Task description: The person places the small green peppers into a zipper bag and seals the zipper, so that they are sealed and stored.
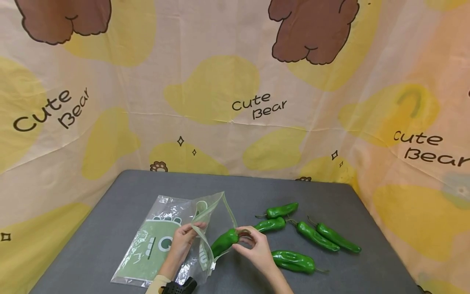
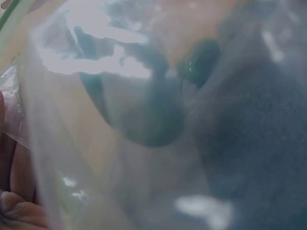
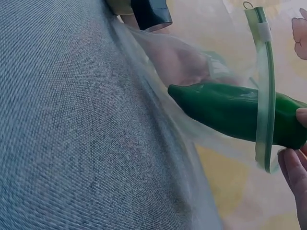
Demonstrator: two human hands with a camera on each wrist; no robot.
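Note:
A clear zip bag with green print lies on the table, its mouth raised and spread toward the right. My left hand pinches the bag's edge near the mouth. With thumb and fingertips my right hand grips a green pepper at its stem end. The pepper's tip is inside the bag; in the right wrist view the pepper passes through the green zip edge, which has a white slider. Through hazy plastic, the left wrist view shows a dark green pepper shape.
Several more green peppers lie right of the bag: one long pepper beside my right wrist, others farther back. The grey table ends at a patterned cloth behind and at both sides.

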